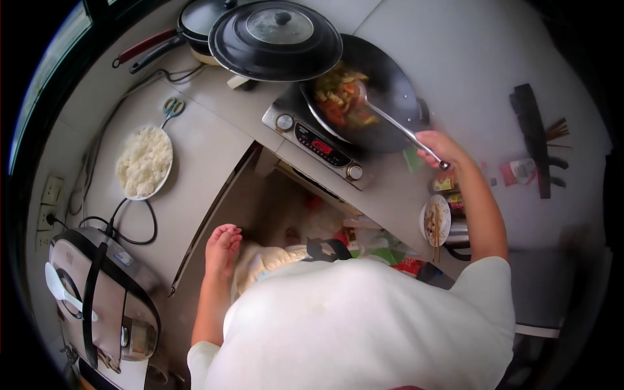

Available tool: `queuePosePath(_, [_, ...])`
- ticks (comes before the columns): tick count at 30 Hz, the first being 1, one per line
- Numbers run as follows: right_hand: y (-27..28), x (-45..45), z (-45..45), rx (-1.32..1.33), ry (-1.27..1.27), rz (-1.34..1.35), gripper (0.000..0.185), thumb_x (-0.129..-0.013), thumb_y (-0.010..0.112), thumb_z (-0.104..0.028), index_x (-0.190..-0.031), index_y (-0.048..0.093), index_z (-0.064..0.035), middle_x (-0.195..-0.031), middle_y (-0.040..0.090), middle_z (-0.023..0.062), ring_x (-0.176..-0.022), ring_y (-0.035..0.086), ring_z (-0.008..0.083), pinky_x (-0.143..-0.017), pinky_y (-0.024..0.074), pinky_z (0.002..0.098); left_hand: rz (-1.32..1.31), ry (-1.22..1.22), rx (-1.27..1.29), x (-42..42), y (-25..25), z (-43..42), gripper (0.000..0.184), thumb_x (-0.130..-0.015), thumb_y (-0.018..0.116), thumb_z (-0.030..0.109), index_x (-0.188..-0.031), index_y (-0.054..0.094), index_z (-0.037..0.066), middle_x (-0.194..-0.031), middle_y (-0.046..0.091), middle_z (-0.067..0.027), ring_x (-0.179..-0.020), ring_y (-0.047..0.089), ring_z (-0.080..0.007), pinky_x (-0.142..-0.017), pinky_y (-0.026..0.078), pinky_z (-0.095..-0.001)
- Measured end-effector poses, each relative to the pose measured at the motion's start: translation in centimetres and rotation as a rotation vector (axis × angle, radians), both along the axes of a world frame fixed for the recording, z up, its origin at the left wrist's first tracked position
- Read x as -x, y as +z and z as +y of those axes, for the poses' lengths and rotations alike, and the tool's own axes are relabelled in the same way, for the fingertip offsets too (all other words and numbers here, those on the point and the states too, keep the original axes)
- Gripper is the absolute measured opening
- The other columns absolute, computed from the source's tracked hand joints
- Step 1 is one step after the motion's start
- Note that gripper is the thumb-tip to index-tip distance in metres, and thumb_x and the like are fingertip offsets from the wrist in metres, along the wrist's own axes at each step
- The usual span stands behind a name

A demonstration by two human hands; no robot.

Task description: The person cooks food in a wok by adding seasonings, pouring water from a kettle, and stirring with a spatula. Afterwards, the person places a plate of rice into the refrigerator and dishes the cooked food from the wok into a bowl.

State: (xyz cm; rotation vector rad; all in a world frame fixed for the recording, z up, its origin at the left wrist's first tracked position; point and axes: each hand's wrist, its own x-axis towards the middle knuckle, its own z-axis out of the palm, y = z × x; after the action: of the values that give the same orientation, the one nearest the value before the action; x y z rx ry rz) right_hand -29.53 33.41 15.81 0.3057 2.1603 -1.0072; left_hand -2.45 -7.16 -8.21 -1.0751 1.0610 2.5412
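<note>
My right hand point(439, 149) is closed round the handle end of a long metal ladle point(393, 120). The ladle's head rests among cut red, yellow and green vegetables point(337, 107) in a dark wok point(393, 84). Under the wok is an induction cooker point(322, 146) with a lit red display and two knobs. A black wok lid point(276, 39) with a glass centre covers part of the wok's left side in this view. My left hand point(223, 250) hangs near my body by the counter edge, fingers curled in, with nothing visible in it.
On the left counter lie a plate of white rice point(144, 162), scissors point(172, 109) and a rice cooker point(97, 292) with a white paddle point(62, 289). Lidded pans point(198, 23) stand behind. At right are a bowl with chopsticks point(435, 222), small packets point(445, 183) and a knife rack point(533, 140).
</note>
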Motion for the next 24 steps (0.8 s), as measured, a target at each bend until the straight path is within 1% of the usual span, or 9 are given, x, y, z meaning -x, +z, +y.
queuePosePath(1, [1.3, -0.6, -0.2, -0.060, 0.065, 0.020, 0.024, -0.090, 0.048, -0.025, -0.103, 0.055, -0.0060, -0.061, 0.050, -0.0015, -0.040, 0.039, 0.0041, -0.032, 0.0303, 0.0198, 0.008, -0.007, 0.000, 0.2, -0.1, -0.2, 0.008, -0.087, 0.051, 0.009, -0.094, 0.055, 0.008, -0.086, 0.061, -0.0035, -0.072, 0.057, -0.0089, -0.067, 0.047, -0.0200])
queuePosePath(4, [5.5, -1.2, 0.0, -0.278, 0.222, 0.188, 0.021, -0.088, 0.049, -0.023, -0.098, 0.056, -0.0049, -0.061, 0.050, -0.0006, -0.040, 0.041, 0.0055, -0.033, 0.0323, 0.0210, 0.018, -0.029, -0.004, 0.8, -0.2, -0.4, 0.009, -0.087, 0.051, 0.010, -0.095, 0.055, 0.008, -0.087, 0.061, -0.0028, -0.073, 0.057, -0.0088, -0.068, 0.046, -0.0197])
queuePosePath(7, [7.6, 1.5, 0.2, -0.449, 0.277, 0.368, 0.021, -0.086, 0.051, -0.021, -0.094, 0.058, -0.0028, -0.062, 0.050, 0.0005, -0.040, 0.042, 0.0066, -0.033, 0.0333, 0.0228, 0.011, -0.046, 0.011, 1.2, 0.3, -0.3, 0.009, -0.087, 0.051, 0.010, -0.095, 0.055, 0.008, -0.087, 0.061, -0.0028, -0.073, 0.057, -0.0087, -0.068, 0.046, -0.0195])
queuePosePath(10, [6.8, 5.5, -3.1, -0.758, 0.360, 0.473, 0.023, -0.084, 0.053, -0.021, -0.094, 0.060, -0.0017, -0.065, 0.056, 0.0076, -0.048, 0.054, 0.0178, -0.043, 0.0428, 0.0317, 0.000, -0.048, 0.016, 0.8, 0.4, -0.2, 0.008, -0.087, 0.053, 0.012, -0.094, 0.056, 0.008, -0.088, 0.060, -0.0034, -0.075, 0.056, -0.0088, -0.068, 0.045, -0.0198])
queuePosePath(13, [3.2, 8.7, -5.4, -1.001, 0.798, 0.825, 0.022, -0.082, 0.055, -0.020, -0.094, 0.061, -0.0025, -0.074, 0.061, 0.0163, -0.067, 0.060, 0.0308, -0.060, 0.0474, 0.0401, -0.011, -0.017, 0.016, -0.2, 0.1, -0.3, 0.009, -0.087, 0.053, 0.012, -0.094, 0.056, 0.009, -0.088, 0.061, -0.0028, -0.075, 0.056, -0.0086, -0.068, 0.045, -0.0198])
queuePosePath(14, [2.6, 8.5, -6.6, -0.992, 0.791, 0.775, 0.021, -0.082, 0.056, -0.020, -0.093, 0.061, -0.0024, -0.077, 0.061, 0.0176, -0.073, 0.059, 0.0330, -0.065, 0.0467, 0.0411, -0.015, -0.001, 0.017, -0.6, 0.0, -0.3, 0.009, -0.087, 0.053, 0.012, -0.095, 0.056, 0.009, -0.088, 0.061, -0.0024, -0.075, 0.057, -0.0084, -0.068, 0.045, -0.0197])
queuePosePath(16, [3.1, 6.6, -10.1, -0.982, 0.776, 0.675, 0.020, -0.082, 0.057, -0.020, -0.090, 0.060, -0.0024, -0.083, 0.061, 0.0203, -0.084, 0.057, 0.0374, -0.073, 0.0452, 0.0431, -0.033, 0.030, 0.018, -1.5, -0.4, -0.4, 0.009, -0.087, 0.052, 0.012, -0.096, 0.055, 0.010, -0.087, 0.061, -0.0021, -0.074, 0.057, -0.0082, -0.068, 0.045, -0.0197])
queuePosePath(19, [4.3, 3.7, -11.1, -0.973, 0.844, 0.669, 0.018, -0.081, 0.057, -0.019, -0.092, 0.060, -0.0036, -0.081, 0.061, 0.0191, -0.081, 0.058, 0.0361, -0.070, 0.0456, 0.0436, -0.061, 0.054, 0.012, -2.6, -1.2, -0.3, 0.009, -0.087, 0.053, 0.012, -0.095, 0.056, 0.009, -0.087, 0.060, -0.0021, -0.074, 0.057, -0.0084, -0.068, 0.045, -0.0198])
queuePosePath(24, [5.8, -0.3, -6.9, -0.908, 0.967, 0.866, 0.021, -0.081, 0.058, -0.016, -0.100, 0.058, -0.0091, -0.081, 0.060, 0.0169, -0.079, 0.057, 0.0353, -0.068, 0.0451, 0.0442, -0.032, 0.008, -0.010, -1.9, -1.8, 0.0, 0.009, -0.087, 0.053, 0.012, -0.095, 0.055, 0.009, -0.087, 0.060, -0.0024, -0.074, 0.057, -0.0088, -0.068, 0.045, -0.0202])
